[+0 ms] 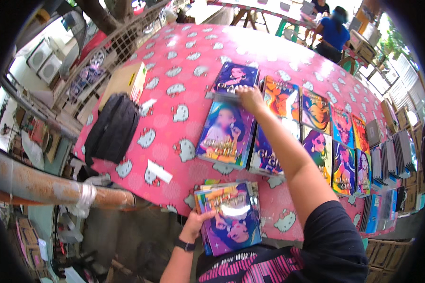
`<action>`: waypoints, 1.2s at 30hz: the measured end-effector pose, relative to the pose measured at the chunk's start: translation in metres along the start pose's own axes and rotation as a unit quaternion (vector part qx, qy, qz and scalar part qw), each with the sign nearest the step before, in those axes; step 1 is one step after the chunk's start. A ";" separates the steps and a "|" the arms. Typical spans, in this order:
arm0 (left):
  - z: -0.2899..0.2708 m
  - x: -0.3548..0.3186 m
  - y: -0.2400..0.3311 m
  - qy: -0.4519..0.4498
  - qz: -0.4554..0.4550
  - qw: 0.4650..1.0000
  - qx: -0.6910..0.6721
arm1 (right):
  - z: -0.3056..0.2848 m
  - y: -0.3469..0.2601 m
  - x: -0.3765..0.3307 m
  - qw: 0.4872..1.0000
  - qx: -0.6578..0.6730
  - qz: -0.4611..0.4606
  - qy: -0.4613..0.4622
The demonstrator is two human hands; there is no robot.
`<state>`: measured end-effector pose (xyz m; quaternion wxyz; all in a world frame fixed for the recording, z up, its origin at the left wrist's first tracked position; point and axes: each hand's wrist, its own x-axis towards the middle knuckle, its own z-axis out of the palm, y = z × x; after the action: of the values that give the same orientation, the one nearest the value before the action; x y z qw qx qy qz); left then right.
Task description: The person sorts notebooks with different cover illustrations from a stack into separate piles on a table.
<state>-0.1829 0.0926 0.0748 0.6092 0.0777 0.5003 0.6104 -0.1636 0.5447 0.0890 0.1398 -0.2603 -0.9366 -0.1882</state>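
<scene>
Against my body, at the table's near edge, my left hand (198, 221) grips a stack of colourful notebooks (233, 214) with its thumb on top. The top cover has an illustrated figure, upside down from here. Farther out, my right hand (250, 98) has its fingers curled at the near edge of a dark purple notebook (236, 75) on the far pile. Its fingertips are partly hidden. Just below that hand lies a pile of purple-blue notebooks (226, 134). Under my right forearm another notebook pile (265, 153) is partly covered.
The table has a pink cartoon-patterned cloth (174, 113). More notebook piles (316, 111) run to the right, with grey-edged stacks (385, 158) beyond. At left are a black bag (112, 129), a cardboard box (123, 82) and a rusty pipe (56, 186). A person in blue (334, 35) is far off.
</scene>
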 end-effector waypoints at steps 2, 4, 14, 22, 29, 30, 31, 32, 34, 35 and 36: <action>-0.006 0.006 -0.003 0.022 -0.004 0.999 0.033 | -0.033 -0.002 0.001 0.998 0.008 -0.007 -0.054; -0.008 0.016 -0.013 0.024 0.008 0.998 0.065 | -0.091 -0.001 -0.040 0.946 0.262 0.036 0.185; 0.002 0.002 -0.004 -0.044 0.022 0.999 0.013 | -0.178 -0.128 -0.310 0.807 0.506 0.286 -0.103; 0.073 -0.033 0.023 -0.123 0.249 0.942 0.187 | -0.205 -0.107 -0.321 0.416 0.837 0.355 -0.009; 0.086 0.042 -0.004 -0.194 0.304 0.885 0.294 | -0.211 -0.060 -0.345 0.539 0.767 0.347 0.028; 0.092 0.049 -0.013 -0.214 0.257 0.911 0.240 | -0.200 -0.065 -0.347 0.519 0.768 0.373 0.029; 0.095 0.055 -0.020 -0.174 0.323 0.890 0.270 | -0.191 -0.067 -0.348 0.548 0.749 0.371 0.037; 0.105 0.053 -0.019 -0.131 0.384 0.864 0.297 | -0.189 -0.072 -0.343 0.575 0.728 0.371 0.043; 0.089 0.064 -0.028 -0.166 0.289 0.910 0.248 | -0.194 -0.081 -0.340 0.541 0.755 0.359 0.092; 0.088 0.063 -0.029 -0.180 0.236 0.929 0.222 | -0.195 -0.085 -0.344 0.536 0.759 0.359 0.092; 0.089 0.064 -0.031 -0.198 0.280 0.908 0.241 | -0.188 -0.086 -0.349 0.552 0.753 0.350 0.072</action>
<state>-0.1153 0.1834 0.0639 0.4622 0.4782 0.4589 0.5892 0.1093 0.2448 0.1069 0.4068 -0.3524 -0.5581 0.6316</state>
